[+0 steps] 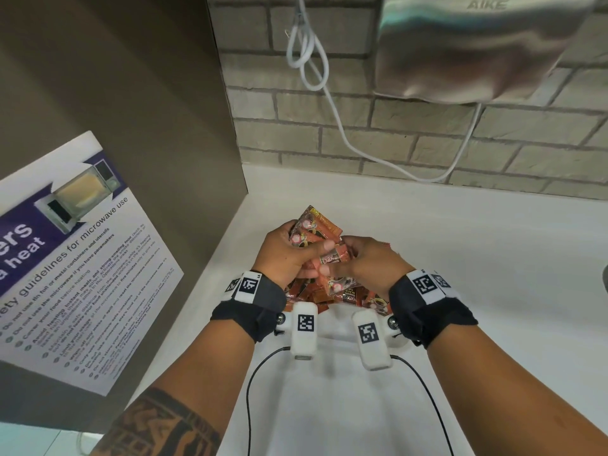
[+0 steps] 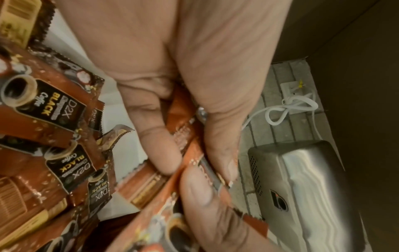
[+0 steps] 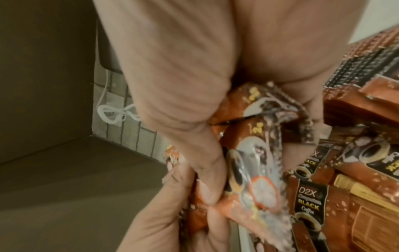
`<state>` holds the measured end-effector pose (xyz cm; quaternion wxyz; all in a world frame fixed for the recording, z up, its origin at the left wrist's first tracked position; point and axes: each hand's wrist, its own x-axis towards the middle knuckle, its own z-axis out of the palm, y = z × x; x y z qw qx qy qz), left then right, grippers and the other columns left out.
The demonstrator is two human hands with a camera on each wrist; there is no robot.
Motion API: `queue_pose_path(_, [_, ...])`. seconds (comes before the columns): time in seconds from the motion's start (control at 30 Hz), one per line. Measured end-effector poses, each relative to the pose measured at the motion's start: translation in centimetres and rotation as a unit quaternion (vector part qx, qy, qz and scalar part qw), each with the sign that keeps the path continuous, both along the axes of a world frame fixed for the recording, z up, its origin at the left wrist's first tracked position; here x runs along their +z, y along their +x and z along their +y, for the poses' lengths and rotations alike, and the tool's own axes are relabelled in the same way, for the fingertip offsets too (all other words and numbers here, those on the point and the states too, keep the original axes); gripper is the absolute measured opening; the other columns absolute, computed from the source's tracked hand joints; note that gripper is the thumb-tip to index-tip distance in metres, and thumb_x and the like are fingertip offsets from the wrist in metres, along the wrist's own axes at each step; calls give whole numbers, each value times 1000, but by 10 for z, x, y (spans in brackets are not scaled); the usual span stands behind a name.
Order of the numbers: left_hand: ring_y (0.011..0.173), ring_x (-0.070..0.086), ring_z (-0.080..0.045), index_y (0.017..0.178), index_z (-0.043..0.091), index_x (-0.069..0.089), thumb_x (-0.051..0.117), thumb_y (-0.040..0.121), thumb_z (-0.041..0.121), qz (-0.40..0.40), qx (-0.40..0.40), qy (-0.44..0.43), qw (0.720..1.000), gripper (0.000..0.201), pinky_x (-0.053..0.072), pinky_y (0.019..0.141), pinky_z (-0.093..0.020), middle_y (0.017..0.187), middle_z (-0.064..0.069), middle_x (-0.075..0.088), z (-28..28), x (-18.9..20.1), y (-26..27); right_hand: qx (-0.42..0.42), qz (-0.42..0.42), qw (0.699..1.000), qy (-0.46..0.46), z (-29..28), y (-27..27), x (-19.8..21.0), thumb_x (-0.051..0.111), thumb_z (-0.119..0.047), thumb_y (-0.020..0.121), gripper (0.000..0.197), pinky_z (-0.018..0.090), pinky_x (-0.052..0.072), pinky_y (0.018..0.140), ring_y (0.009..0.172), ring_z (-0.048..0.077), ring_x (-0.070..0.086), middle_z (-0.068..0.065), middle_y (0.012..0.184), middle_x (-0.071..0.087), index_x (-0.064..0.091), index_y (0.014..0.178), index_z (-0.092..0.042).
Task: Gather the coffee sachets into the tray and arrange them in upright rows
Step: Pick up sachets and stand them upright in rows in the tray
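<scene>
Orange-brown coffee sachets lie in a loose heap (image 1: 348,294) in a white tray whose near wall (image 1: 334,324) shows between my wrists. My left hand (image 1: 289,255) grips a bunch of sachets (image 1: 312,230) upright above the heap. My right hand (image 1: 365,261) is pressed against it and pinches a sachet (image 1: 337,256) by the bunch. The left wrist view has my left fingers curled round sachets (image 2: 185,134), with the heap (image 2: 58,109) to the left. The right wrist view has my thumb on a held sachet (image 3: 254,153) and the heap (image 3: 345,187) at the right.
The tray stands on a white counter (image 1: 460,258) in a corner. A brown panel with a microwave poster (image 1: 65,258) closes the left side. A brick wall behind carries a steel hand dryer (image 1: 477,44) and a looped white cable (image 1: 309,60).
</scene>
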<state>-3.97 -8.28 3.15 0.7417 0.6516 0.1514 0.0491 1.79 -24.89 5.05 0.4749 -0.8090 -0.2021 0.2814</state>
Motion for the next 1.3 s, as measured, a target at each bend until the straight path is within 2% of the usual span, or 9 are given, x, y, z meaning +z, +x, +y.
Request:
queue_pose_path(0.1, [88,75,-24,112,11,68,84,80,21,6,44,-11,999,38,54,52,-26,103,-7,77,7,-3,-1,-38,-12,999,20,-5,2,-3,76,-21,85,37,27,53,82,100,17,68,-3,114,68,66,120,-27])
queue_pose_path(0.23, [93,75,-25,108,13,69,84,80,20,5,79,-32,996,33,54,49,-24,102,-6,77,14,-6,-3,-91,6,990,109,-10,5,-4,60,0,90,38,37,54,90,92,15,73,3,96,76,69,114,-27])
queue_pose_path(0.4, [90,74,-25,110,15,70,77,87,30,12,52,-48,997,29,56,53,-26,106,-8,76,4,0,0,-60,-24,996,56,-3,-3,1,81,-32,80,28,26,52,66,57,14,62,-1,67,68,67,103,-24])
queue_pose_path(0.57, [91,75,-33,114,14,67,63,99,29,65,69,-98,991,22,58,53,-28,110,-13,74,6,2,2,-143,-153,976,57,-5,1,-1,79,-34,75,17,34,54,68,64,13,59,-14,66,58,67,88,-33])
queue_pose_path(0.77, [87,73,-25,120,7,67,64,98,25,25,9,-137,990,29,59,61,-30,109,-14,74,0,5,3,-67,-307,946,75,-1,-14,-8,75,7,72,31,4,38,69,76,-3,52,-6,87,53,71,80,-23])
queue_pose_path(0.97, [87,74,-29,117,4,67,75,88,12,-3,31,-65,997,31,60,61,-35,106,-15,76,0,0,3,-152,-175,970,67,-10,-8,-19,63,-1,82,41,31,50,76,74,8,60,-11,84,64,63,104,-36])
queue_pose_path(1.07, [92,74,-31,116,6,69,80,83,14,-2,7,-43,999,35,61,64,-36,106,-13,76,-2,0,4,-188,-39,969,158,-13,-4,-8,73,-24,88,28,34,51,73,66,11,65,-6,77,69,62,114,-25])
queue_pose_path(1.2, [102,71,-36,115,11,71,80,85,26,-6,-31,-26,999,35,60,81,-53,111,-14,74,-12,0,6,-103,-61,993,19,-11,5,-13,84,-69,50,72,38,56,86,92,10,71,-13,100,73,59,113,-42])
queue_pose_path(1.3, [101,71,-34,124,8,66,64,98,24,13,-19,-107,994,31,60,82,-53,119,-11,70,-12,3,8,-123,-16,991,54,-12,9,-17,85,-55,51,60,49,54,92,95,20,72,-8,102,75,65,106,-41])
